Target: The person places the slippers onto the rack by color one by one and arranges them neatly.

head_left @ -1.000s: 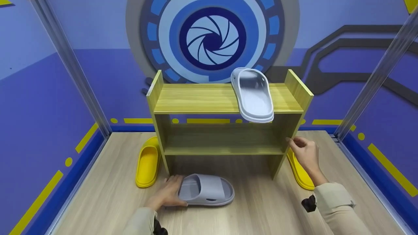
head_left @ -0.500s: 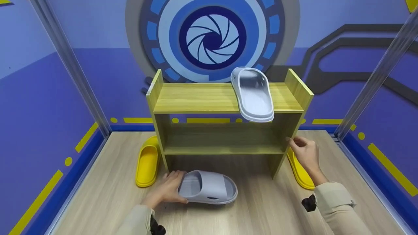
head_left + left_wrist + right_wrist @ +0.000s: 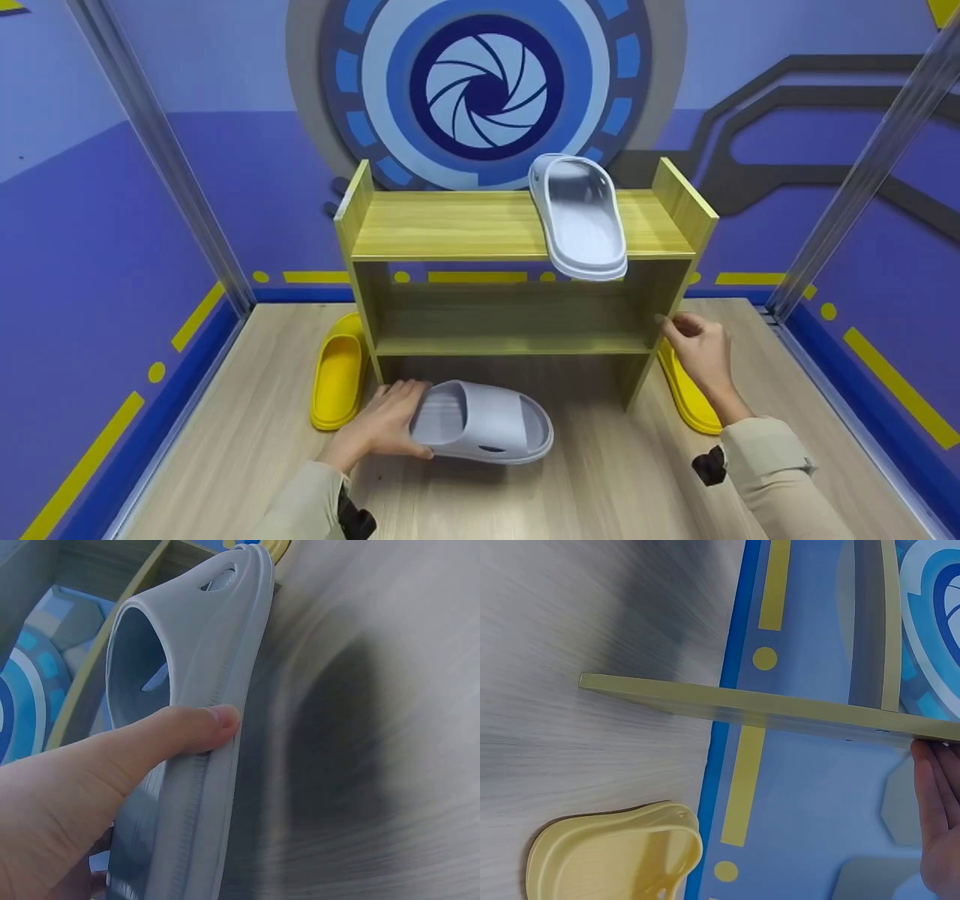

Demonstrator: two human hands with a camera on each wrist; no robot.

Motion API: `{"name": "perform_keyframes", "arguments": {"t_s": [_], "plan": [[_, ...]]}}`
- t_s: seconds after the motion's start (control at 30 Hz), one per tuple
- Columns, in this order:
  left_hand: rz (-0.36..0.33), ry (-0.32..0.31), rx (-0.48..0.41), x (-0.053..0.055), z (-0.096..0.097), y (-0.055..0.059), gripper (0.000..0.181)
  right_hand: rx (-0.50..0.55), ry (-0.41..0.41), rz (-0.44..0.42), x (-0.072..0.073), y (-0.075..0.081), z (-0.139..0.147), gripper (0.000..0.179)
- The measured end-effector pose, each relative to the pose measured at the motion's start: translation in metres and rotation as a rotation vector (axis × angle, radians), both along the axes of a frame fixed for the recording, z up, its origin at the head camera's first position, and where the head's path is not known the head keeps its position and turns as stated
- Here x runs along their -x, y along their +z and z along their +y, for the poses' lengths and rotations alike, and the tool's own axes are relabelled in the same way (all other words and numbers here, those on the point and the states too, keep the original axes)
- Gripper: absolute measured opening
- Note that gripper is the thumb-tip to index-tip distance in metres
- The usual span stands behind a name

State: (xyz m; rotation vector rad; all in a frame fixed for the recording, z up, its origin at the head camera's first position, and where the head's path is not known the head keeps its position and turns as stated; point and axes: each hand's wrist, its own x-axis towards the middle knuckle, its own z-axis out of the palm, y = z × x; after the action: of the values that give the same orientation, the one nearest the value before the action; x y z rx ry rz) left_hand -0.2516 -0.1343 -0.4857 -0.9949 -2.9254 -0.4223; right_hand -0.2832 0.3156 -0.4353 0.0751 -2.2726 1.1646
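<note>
My left hand (image 3: 390, 424) grips a grey slide slipper (image 3: 487, 424) by its heel end, the thumb along the near side wall. In the left wrist view the slipper (image 3: 195, 652) is raised over the tabletop, its shadow beside it; the other fingers are mostly hidden behind it. At the wooden shoe rack (image 3: 450, 225), my right hand (image 3: 703, 351) holds the right side panel, fingertips at its front edge. The right wrist view has the fingers (image 3: 930, 787) against the panel's (image 3: 742, 709) outer face; the thumb is out of sight. Another grey slipper (image 3: 585, 221) rests on the top shelf, heel overhanging its front.
One yellow slipper (image 3: 337, 379) lies left of the rack. Its mate (image 3: 686, 394) lies to the right, partly behind my right hand. The pale wooden tabletop (image 3: 585, 495) is enclosed by blue printed walls (image 3: 75, 300) with metal corner posts (image 3: 832, 180).
My left hand has lifted the grey slipper from the tabletop and moved it slightly forward and right, toward the rack. My right hand stays at the side panel.
</note>
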Motion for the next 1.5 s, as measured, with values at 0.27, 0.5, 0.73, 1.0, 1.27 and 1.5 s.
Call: {"name": "perform_keyframes", "arguments": {"t_s": [0.27, 0.5, 0.73, 1.0, 1.27, 1.5], "plan": [[0.053, -0.047, -0.017, -0.001, 0.004, 0.014, 0.093, -0.001, 0.006, 0.001, 0.0, -0.001, 0.001, 0.03], [0.057, -0.073, -0.027, -0.003, 0.01, 0.029, 0.091, 0.0, 0.009, 0.007, 0.002, -0.002, 0.001, 0.029], [0.054, -0.084, -0.03, -0.005, 0.013, 0.046, 0.093, 0.008, 0.015, 0.002, 0.002, -0.002, 0.001, 0.028], [0.057, -0.115, -0.022, -0.005, 0.016, 0.06, 0.092, -0.004, 0.009, 0.013, 0.002, -0.002, 0.0, 0.028], [0.069, -0.123, -0.016, -0.004, 0.015, 0.076, 0.093, 0.007, 0.008, 0.016, 0.002, -0.002, 0.0, 0.027], [0.088, -0.125, -0.036, -0.004, 0.013, 0.09, 0.091, 0.012, -0.002, -0.01, 0.001, -0.001, 0.0, 0.029]]}}
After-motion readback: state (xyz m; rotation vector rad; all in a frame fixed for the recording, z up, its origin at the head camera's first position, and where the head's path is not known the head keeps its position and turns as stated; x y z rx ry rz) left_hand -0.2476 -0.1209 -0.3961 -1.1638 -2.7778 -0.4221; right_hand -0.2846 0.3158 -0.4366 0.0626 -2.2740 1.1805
